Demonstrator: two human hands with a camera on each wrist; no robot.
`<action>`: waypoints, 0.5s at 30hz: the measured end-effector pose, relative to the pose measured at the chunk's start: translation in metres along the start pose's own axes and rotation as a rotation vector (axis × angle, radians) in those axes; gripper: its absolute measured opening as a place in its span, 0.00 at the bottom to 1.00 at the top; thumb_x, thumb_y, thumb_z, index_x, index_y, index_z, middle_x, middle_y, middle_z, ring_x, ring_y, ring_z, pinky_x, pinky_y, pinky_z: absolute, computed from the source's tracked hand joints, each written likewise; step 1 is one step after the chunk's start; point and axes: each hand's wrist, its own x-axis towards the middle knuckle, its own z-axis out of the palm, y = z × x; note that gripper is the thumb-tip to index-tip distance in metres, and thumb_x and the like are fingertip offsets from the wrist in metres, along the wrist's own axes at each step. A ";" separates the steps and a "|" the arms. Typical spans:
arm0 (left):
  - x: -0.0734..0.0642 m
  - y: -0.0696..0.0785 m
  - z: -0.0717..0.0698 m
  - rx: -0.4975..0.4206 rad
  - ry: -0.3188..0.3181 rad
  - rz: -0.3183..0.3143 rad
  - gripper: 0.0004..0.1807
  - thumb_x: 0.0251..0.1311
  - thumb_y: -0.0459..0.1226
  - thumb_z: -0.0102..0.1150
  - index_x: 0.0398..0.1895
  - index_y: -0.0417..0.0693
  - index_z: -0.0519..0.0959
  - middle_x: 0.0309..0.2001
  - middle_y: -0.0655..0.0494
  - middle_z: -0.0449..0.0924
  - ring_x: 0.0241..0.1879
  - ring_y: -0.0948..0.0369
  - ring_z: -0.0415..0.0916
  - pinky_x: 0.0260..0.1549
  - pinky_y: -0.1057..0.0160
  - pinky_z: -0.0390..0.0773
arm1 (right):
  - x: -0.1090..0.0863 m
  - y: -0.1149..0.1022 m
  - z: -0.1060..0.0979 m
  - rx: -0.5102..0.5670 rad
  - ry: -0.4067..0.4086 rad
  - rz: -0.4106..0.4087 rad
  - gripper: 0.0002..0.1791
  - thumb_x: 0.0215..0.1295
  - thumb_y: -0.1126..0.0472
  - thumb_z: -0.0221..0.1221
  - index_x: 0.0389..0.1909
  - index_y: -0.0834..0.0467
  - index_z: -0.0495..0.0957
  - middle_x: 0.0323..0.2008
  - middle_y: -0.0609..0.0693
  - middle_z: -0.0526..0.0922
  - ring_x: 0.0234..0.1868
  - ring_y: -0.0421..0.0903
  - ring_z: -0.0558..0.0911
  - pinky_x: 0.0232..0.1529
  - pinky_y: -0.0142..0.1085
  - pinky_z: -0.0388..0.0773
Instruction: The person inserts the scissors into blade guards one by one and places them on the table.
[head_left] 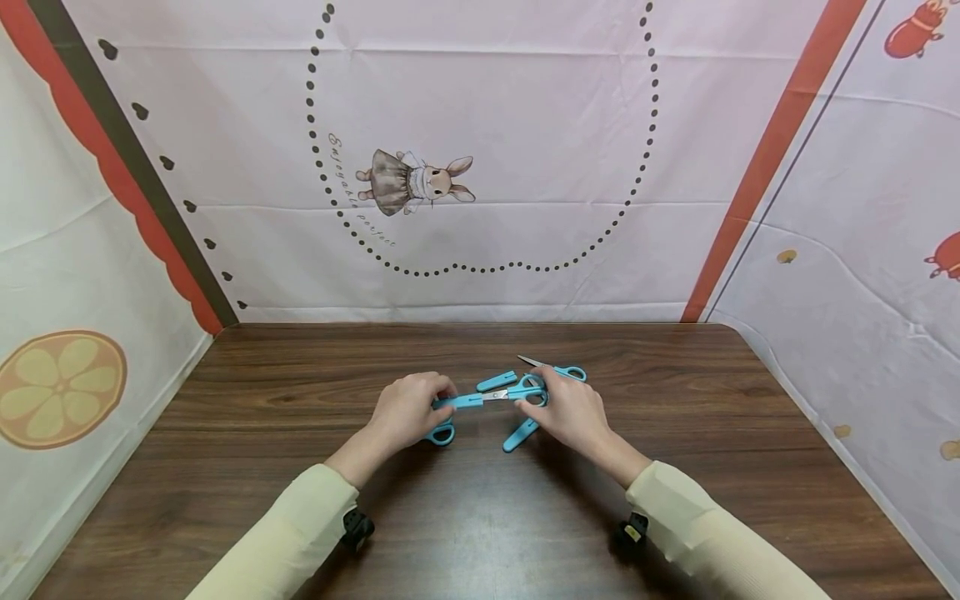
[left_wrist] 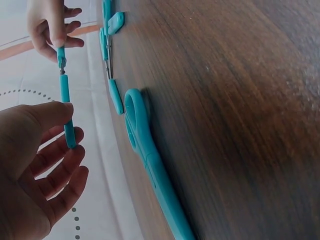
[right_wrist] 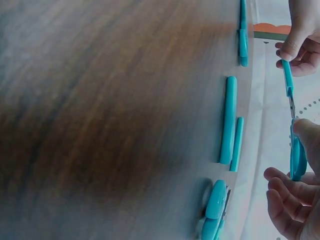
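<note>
My left hand [head_left: 408,407] pinches a light blue blade cover [head_left: 467,401] between thumb and fingers, above the table. In my right hand [head_left: 576,408] are blue-handled scissors [head_left: 517,392], gripped at the finger loops and pointing left. Their blades reach into the open end of the cover, and a short length of bare metal shows between cover and handles. Below the left hand lies a second pair of scissors [left_wrist: 142,135], its blades inside a blue cover. A third pair [head_left: 573,372] lies behind the right hand with bare blades.
Two loose blue blade covers lie on the brown wooden table [head_left: 472,525]: one [head_left: 497,382] behind the held scissors, the other [head_left: 520,435] in front of them. A printed cloth [head_left: 525,108] hangs along the table's back edge, with more cloth at both sides.
</note>
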 end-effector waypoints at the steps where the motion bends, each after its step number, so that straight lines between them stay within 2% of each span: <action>1: 0.000 0.000 0.000 -0.001 0.002 0.000 0.04 0.47 0.44 0.62 0.26 0.60 0.77 0.25 0.69 0.73 0.20 0.72 0.65 0.15 0.71 0.64 | 0.000 0.000 0.000 -0.001 0.001 -0.001 0.28 0.46 0.40 0.59 0.45 0.53 0.73 0.18 0.41 0.75 0.11 0.34 0.63 0.08 0.29 0.58; 15: 0.002 0.004 0.000 -0.005 0.018 -0.006 0.04 0.46 0.43 0.62 0.27 0.60 0.78 0.25 0.69 0.73 0.21 0.72 0.66 0.15 0.71 0.64 | 0.000 0.000 0.003 0.007 -0.023 0.017 0.27 0.46 0.41 0.59 0.44 0.53 0.72 0.16 0.39 0.71 0.11 0.35 0.63 0.09 0.30 0.58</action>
